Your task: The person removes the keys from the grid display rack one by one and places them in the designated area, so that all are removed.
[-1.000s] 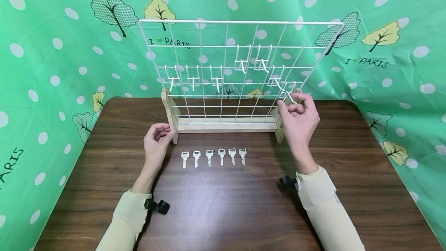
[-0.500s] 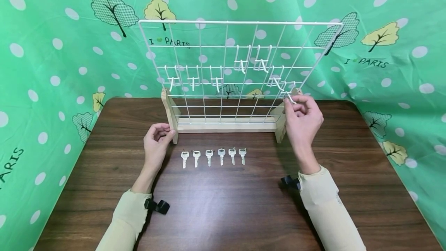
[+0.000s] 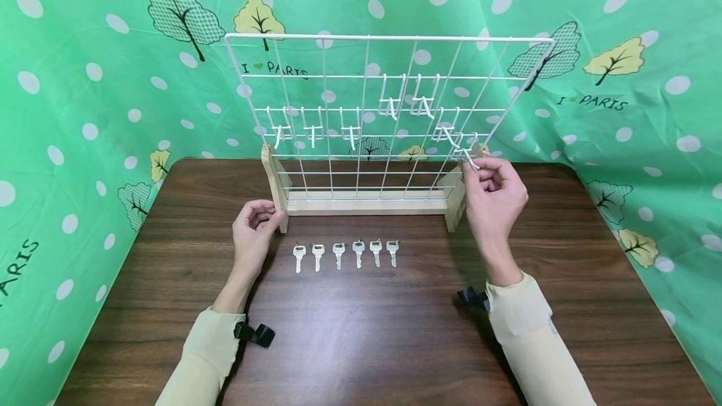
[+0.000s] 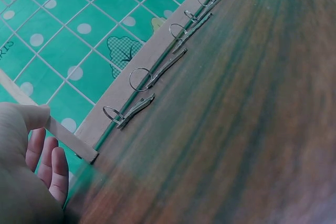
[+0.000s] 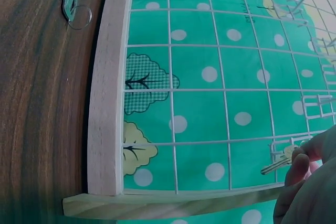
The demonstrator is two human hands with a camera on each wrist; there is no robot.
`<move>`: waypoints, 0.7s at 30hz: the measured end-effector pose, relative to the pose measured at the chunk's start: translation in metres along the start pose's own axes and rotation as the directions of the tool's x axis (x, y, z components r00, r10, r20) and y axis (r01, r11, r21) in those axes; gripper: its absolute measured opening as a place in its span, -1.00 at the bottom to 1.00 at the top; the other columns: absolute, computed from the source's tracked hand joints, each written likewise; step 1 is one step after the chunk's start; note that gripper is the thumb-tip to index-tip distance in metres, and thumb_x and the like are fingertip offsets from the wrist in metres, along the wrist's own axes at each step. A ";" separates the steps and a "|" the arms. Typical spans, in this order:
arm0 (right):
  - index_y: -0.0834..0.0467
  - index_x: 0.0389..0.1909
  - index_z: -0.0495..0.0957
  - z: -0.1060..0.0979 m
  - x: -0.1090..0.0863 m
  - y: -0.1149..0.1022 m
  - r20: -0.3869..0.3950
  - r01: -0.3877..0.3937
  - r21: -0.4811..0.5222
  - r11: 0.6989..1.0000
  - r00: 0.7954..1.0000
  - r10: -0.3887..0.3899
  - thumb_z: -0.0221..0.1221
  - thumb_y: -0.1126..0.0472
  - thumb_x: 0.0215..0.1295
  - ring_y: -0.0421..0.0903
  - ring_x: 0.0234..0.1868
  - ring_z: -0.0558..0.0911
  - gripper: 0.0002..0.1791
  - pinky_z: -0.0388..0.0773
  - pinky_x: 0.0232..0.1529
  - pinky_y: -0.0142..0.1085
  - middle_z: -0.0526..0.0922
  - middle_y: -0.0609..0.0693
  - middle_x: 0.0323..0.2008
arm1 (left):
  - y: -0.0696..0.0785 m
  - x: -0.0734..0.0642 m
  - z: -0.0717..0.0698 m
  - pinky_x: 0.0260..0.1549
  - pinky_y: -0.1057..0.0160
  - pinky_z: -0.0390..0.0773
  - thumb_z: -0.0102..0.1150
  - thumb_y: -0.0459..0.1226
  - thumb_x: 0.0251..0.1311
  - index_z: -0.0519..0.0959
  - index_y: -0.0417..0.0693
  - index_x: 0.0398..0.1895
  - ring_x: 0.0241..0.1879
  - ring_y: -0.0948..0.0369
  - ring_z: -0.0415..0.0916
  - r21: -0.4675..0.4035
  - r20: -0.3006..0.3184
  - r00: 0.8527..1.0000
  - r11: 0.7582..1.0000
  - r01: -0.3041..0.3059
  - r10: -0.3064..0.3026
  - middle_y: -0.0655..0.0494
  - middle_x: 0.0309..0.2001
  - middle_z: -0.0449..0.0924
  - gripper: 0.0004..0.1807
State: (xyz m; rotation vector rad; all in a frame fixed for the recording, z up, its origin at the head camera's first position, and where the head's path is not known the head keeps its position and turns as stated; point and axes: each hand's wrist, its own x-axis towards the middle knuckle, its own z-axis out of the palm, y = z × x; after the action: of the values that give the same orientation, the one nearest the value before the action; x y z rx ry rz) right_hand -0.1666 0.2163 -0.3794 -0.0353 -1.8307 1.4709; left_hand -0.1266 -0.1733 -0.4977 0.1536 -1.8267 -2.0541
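A white wire grid rack (image 3: 389,37) stands upright in a wooden base (image 3: 366,206). My left hand (image 3: 252,237) grips the base's left upright (image 3: 276,188), its thumb on the wood in the left wrist view. At the rack's lower right, my right hand (image 3: 496,199) is beside the lowest hook (image 3: 465,153). In the right wrist view, that hand pinches a key (image 5: 275,167) by its head, with the blade pointing down past the hook. Whether the key's ring is on the hook is hidden by the fingers.
Several keys with rings lie in a row, including one key (image 3: 358,253), on the dark wooden table (image 3: 361,343) before the rack. Several other white hooks, such as one hook (image 3: 350,128), hang on the grid. A green patterned cloth (image 3: 113,143) stands behind.
My right hand has shifted slightly right and down along the lowest hook, away from the grid. My left hand, the rack and the row of keys have stayed put.
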 end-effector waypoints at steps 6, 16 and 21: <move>0.44 -0.23 0.76 -0.007 -0.001 -0.003 0.028 0.021 0.010 1.000 0.999 -0.021 0.49 0.34 0.37 -0.38 -0.56 0.52 -0.81 0.40 -0.53 -0.58 0.66 -0.24 -0.53 | -0.001 0.000 0.000 -0.19 0.47 0.63 0.38 -0.66 0.30 0.54 -0.60 0.04 -0.18 0.30 0.63 -0.004 0.004 1.000 1.000 -0.010 0.011 0.23 -0.21 0.69 -0.70; 0.50 -0.23 0.73 -0.014 -0.002 -0.005 0.019 -0.014 -0.003 1.000 1.000 0.014 0.44 0.42 0.36 -0.35 -0.55 0.50 -0.84 0.39 -0.50 -0.57 0.63 -0.27 -0.54 | 0.000 0.000 0.000 -0.19 0.47 0.63 0.38 -0.65 0.31 0.55 -0.59 0.04 -0.18 0.31 0.63 0.011 0.006 1.000 1.000 -0.007 0.007 0.24 -0.21 0.69 -0.70; 0.51 -0.24 0.73 -0.018 -0.003 -0.004 0.016 -0.011 -0.007 1.000 1.000 0.011 0.45 0.39 0.37 -0.38 -0.56 0.51 -0.80 0.39 -0.50 -0.58 0.64 -0.24 -0.54 | 0.000 0.000 0.000 -0.18 0.48 0.63 0.38 -0.66 0.31 0.54 -0.61 0.04 -0.18 0.32 0.63 0.008 0.005 1.000 1.000 -0.011 0.011 0.24 -0.21 0.69 -0.70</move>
State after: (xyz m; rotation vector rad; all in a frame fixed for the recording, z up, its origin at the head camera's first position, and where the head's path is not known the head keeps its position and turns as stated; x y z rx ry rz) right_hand -0.1528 0.2280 -0.3769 -0.0370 -1.8510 1.4767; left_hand -0.1261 -0.1735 -0.4975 0.1398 -1.8349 -2.0417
